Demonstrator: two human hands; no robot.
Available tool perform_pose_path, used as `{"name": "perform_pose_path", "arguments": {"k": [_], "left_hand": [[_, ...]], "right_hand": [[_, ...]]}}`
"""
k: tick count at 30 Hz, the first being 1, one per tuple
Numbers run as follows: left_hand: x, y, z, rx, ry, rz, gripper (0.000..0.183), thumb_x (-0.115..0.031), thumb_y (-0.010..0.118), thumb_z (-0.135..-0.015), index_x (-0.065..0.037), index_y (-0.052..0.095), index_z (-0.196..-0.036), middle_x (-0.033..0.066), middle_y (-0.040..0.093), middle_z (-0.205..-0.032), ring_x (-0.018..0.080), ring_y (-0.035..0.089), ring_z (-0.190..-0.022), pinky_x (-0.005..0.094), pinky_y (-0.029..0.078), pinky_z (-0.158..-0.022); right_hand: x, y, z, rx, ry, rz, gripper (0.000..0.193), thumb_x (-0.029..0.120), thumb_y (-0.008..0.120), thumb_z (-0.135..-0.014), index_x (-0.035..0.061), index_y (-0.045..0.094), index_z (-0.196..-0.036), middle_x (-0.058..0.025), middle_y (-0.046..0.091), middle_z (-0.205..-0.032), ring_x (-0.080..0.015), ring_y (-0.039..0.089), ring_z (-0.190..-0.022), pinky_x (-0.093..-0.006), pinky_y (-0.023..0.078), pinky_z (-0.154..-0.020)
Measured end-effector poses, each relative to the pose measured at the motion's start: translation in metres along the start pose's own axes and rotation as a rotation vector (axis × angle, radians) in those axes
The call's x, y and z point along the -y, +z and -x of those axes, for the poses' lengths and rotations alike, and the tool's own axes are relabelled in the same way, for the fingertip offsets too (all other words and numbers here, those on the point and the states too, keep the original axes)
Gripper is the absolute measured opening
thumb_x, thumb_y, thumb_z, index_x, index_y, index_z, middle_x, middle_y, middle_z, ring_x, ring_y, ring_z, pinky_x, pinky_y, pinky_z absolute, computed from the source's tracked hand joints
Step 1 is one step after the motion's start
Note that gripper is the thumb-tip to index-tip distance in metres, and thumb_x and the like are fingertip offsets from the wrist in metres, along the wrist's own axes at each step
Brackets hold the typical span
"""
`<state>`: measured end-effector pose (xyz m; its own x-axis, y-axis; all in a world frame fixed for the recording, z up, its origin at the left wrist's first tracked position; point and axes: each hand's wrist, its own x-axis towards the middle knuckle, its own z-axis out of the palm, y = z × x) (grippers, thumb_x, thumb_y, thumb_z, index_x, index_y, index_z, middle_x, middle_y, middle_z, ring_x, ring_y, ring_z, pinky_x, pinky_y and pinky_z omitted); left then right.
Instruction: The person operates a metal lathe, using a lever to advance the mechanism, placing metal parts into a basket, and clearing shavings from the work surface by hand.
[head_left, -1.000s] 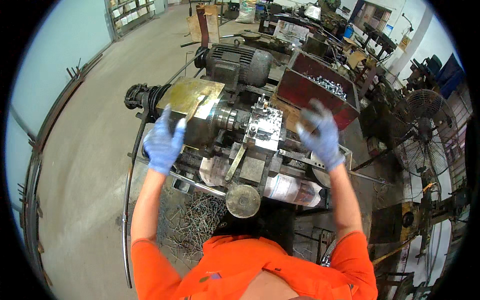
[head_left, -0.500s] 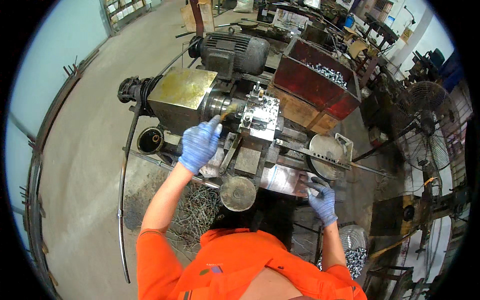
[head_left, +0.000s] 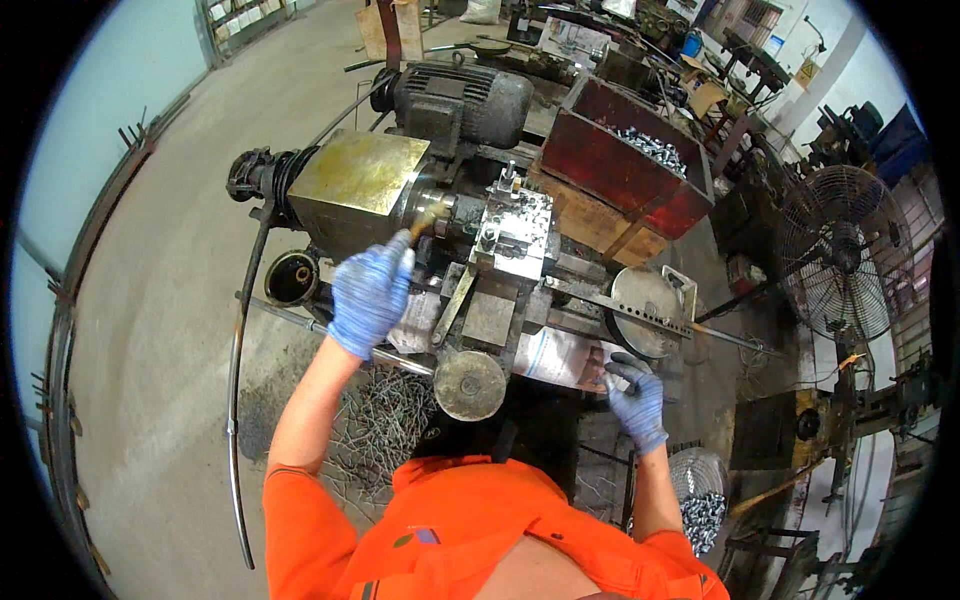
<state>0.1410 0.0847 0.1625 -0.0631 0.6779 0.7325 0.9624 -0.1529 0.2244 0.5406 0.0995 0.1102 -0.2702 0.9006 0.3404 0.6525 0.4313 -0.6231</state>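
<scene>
My left hand [head_left: 370, 297], in a blue-grey knitted glove, is closed round the handle of a small tan-bristled brush [head_left: 430, 217]. The bristles reach the round metal chuck [head_left: 428, 205] of a lathe-like machine. To the right of the chuck is a metal tool block [head_left: 517, 232] strewn with shiny chips. My right hand [head_left: 637, 402], gloved alike with dark fingertips, hovers by the right end of a pale printed sheet [head_left: 553, 357]. Its thumb and bent fingers are apart, and I see nothing between them.
A red bin [head_left: 625, 165] of small metal parts stands behind the machine, beside a grey motor [head_left: 470, 100]. Round handwheels [head_left: 470, 386] project in front. Thin metal scrap [head_left: 375, 430] litters the floor at left. A basket of parts [head_left: 703, 515] and a caged fan [head_left: 840, 250] are at right.
The brush has swung up and left across the chuck, its bristles slightly blurred, and my left hand has drawn a little left. My right hand stays by the sheet. The whole view has shifted slightly.
</scene>
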Motion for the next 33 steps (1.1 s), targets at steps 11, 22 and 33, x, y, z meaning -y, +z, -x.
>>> {"name": "perform_pose_path", "arguments": {"k": [11,22,33], "left_hand": [[0.053,-0.003,-0.034,0.266,-0.28,-0.115,0.037,-0.035,0.052,-0.09,-0.016,0.056,-0.122,0.017,0.065,-0.086,0.0315,0.063,-0.069,0.0398,0.048,-0.062],[0.07,0.057,0.122,0.47,-0.254,0.235,0.033,-0.025,0.053,-0.092,0.005,0.063,-0.103,0.0088,0.069,-0.087,0.0163,0.06,-0.069,0.0314,0.048,-0.064],[0.038,0.055,0.096,0.548,-0.479,0.295,0.028,-0.022,0.053,-0.092,0.003,0.064,-0.101,0.0091,0.068,-0.084,0.0133,0.057,-0.068,0.0288,0.046,-0.063]], "right_hand": [[-0.025,-0.035,0.03,-0.188,0.082,0.133,0.02,0.018,0.072,-0.071,0.0059,0.069,-0.086,-0.0149,0.065,-0.092,-0.0304,0.063,-0.082,-0.0341,0.051,-0.07],[-0.154,-0.175,0.181,-0.677,0.76,-0.014,0.032,0.027,0.068,-0.079,-0.001,0.067,-0.096,-0.011,0.069,-0.088,-0.0151,0.062,-0.08,-0.0275,0.048,-0.077],[-0.228,-0.149,0.259,0.211,1.191,0.433,0.057,0.052,0.056,-0.075,0.0057,0.064,-0.106,-0.019,0.064,-0.102,-0.032,0.061,-0.098,-0.0353,0.046,-0.088]]}}
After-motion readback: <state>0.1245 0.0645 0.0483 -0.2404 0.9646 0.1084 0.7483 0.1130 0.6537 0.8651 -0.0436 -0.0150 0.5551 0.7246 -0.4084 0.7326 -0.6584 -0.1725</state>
